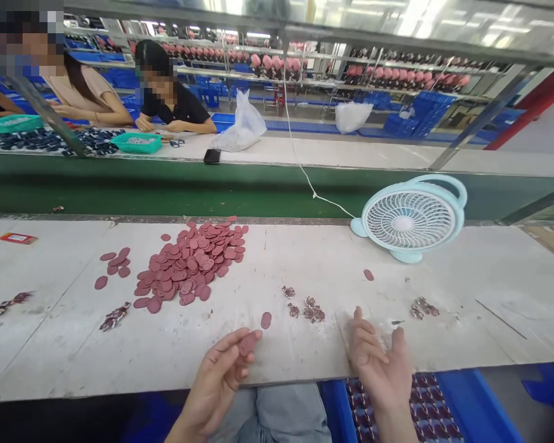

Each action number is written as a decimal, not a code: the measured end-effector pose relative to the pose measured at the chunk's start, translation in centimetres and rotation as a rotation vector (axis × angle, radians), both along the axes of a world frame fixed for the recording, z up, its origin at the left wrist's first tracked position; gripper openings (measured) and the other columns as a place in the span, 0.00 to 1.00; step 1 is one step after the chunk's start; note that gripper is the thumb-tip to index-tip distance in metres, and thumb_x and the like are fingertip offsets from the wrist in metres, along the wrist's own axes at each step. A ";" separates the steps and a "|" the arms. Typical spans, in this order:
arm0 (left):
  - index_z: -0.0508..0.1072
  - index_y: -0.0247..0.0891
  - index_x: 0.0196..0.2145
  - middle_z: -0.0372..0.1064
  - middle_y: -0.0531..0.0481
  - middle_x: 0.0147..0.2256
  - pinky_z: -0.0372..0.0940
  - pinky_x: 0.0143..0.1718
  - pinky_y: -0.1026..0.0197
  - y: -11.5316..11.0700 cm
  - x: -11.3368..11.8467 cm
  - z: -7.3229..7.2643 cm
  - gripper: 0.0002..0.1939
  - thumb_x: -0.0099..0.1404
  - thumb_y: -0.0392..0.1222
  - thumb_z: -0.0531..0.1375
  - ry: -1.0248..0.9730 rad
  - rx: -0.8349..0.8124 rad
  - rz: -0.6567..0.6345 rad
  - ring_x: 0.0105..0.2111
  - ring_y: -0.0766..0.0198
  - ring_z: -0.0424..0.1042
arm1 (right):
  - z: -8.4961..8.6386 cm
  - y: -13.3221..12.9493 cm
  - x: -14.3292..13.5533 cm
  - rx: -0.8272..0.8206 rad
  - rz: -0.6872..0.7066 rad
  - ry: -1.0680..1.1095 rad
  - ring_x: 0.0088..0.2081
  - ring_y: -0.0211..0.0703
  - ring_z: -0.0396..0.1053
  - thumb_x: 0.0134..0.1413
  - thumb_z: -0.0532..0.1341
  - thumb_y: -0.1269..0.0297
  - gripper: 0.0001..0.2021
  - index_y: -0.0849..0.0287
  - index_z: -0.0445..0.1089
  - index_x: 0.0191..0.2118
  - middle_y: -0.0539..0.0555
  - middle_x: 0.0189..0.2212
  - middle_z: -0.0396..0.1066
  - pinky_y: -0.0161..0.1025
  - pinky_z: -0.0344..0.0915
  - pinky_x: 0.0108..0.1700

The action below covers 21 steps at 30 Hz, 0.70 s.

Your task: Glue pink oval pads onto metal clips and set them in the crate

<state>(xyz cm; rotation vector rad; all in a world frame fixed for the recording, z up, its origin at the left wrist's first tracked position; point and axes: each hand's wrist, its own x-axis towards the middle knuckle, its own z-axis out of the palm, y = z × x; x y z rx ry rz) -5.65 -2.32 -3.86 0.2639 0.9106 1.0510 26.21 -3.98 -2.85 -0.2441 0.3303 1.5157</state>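
Note:
Near the table's front edge, my left hand [219, 372] pinches a dull red oval disc [247, 345] between thumb and fingers. Another red disc [266, 320] lies on the white table [295, 363] just beyond it. My right hand [378, 360] is turned palm up at the table's edge, its fingers apart and nothing seen in them. A small dark pointed piece [397, 323] lies by its fingertips. Between and beyond the hands is a cluster of small brown-and-white pieces [313, 309]; more such pieces [423, 307] sit right of my right hand.
A large pile of red discs [189, 261] lies left of centre. A light blue fan [402, 223] stands at the back right, its cord running upward. Below the edge is a blue crate [477, 406] with patterned pieces. People sit across the green divider [258, 192].

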 end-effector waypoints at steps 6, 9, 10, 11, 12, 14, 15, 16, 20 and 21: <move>0.83 0.40 0.45 0.81 0.39 0.48 0.69 0.28 0.71 -0.8 4.8 0.4 0.19 0.55 0.43 0.75 -0.076 -0.081 -0.138 0.32 0.65 0.78 | 0.2 0.9 -1.9 -0.081 0.077 -0.252 0.16 0.28 0.61 0.68 0.57 0.52 0.14 0.57 0.67 0.48 0.45 0.24 0.64 0.24 0.60 0.15; 0.83 0.39 0.46 0.80 0.38 0.49 0.68 0.27 0.71 -0.3 6.5 0.5 0.20 0.56 0.44 0.74 -0.087 -0.070 -0.205 0.35 0.62 0.80 | 0.8 -0.5 -3.8 -0.082 0.163 -0.647 0.15 0.33 0.63 0.62 0.62 0.45 0.19 0.54 0.70 0.48 0.46 0.22 0.67 0.28 0.61 0.14; 0.83 0.39 0.47 0.80 0.38 0.49 0.68 0.28 0.71 -0.2 6.9 0.4 0.20 0.56 0.44 0.74 -0.089 -0.065 -0.226 0.35 0.62 0.80 | 1.0 -0.9 -4.4 -0.059 0.191 -0.745 0.16 0.36 0.65 0.59 0.64 0.44 0.20 0.53 0.70 0.48 0.47 0.22 0.68 0.30 0.62 0.14; 0.83 0.39 0.46 0.80 0.39 0.49 0.69 0.28 0.70 -0.2 7.2 0.4 0.19 0.56 0.43 0.74 -0.094 -0.060 -0.243 0.36 0.62 0.80 | 1.3 -1.3 -5.0 -0.039 0.207 -0.827 0.17 0.38 0.67 0.56 0.66 0.43 0.21 0.52 0.70 0.47 0.47 0.23 0.69 0.32 0.62 0.13; 0.83 0.39 0.46 0.80 0.39 0.49 0.69 0.29 0.70 -0.2 7.5 0.3 0.19 0.56 0.43 0.74 -0.102 -0.052 -0.259 0.35 0.62 0.80 | 1.5 -1.6 -5.6 -0.031 0.204 -0.900 0.17 0.40 0.67 0.54 0.68 0.43 0.22 0.51 0.70 0.47 0.48 0.23 0.69 0.33 0.62 0.13; 0.83 0.39 0.47 0.81 0.39 0.48 0.69 0.29 0.69 -0.4 7.8 0.2 0.20 0.57 0.44 0.74 -0.115 -0.031 -0.274 0.36 0.60 0.80 | 2.1 -2.1 -6.9 -0.072 0.152 -1.051 0.19 0.41 0.67 0.52 0.69 0.42 0.22 0.51 0.71 0.46 0.48 0.24 0.69 0.35 0.63 0.15; 0.83 0.39 0.47 0.81 0.39 0.47 0.70 0.30 0.68 -0.6 7.9 0.1 0.19 0.57 0.44 0.74 -0.119 -0.023 -0.279 0.37 0.59 0.80 | 2.3 -2.3 -7.6 -0.110 0.105 -1.128 0.20 0.41 0.67 0.54 0.68 0.43 0.21 0.51 0.72 0.46 0.48 0.25 0.69 0.37 0.64 0.16; 0.83 0.38 0.46 0.82 0.39 0.46 0.70 0.30 0.68 -0.9 7.9 0.0 0.19 0.57 0.45 0.73 -0.121 -0.018 -0.280 0.38 0.58 0.81 | 2.5 -2.5 -8.4 -0.145 0.053 -1.204 0.21 0.41 0.68 0.55 0.68 0.43 0.20 0.51 0.72 0.46 0.49 0.27 0.70 0.38 0.66 0.18; 0.83 0.38 0.46 0.83 0.39 0.44 0.72 0.35 0.67 -2.1 7.6 -0.4 0.17 0.61 0.45 0.71 -0.134 -0.003 -0.262 0.40 0.58 0.82 | 2.4 -3.4 -10.5 -0.154 -0.091 -1.419 0.26 0.45 0.72 0.61 0.65 0.51 0.13 0.50 0.75 0.46 0.52 0.33 0.73 0.42 0.68 0.24; 0.83 0.38 0.47 0.83 0.40 0.44 0.72 0.37 0.66 -2.4 7.5 -0.5 0.17 0.62 0.46 0.71 -0.150 0.000 -0.253 0.39 0.59 0.82 | 2.1 -3.6 -10.7 -0.151 -0.095 -1.446 0.27 0.47 0.73 0.61 0.65 0.51 0.12 0.50 0.75 0.46 0.53 0.33 0.73 0.43 0.68 0.25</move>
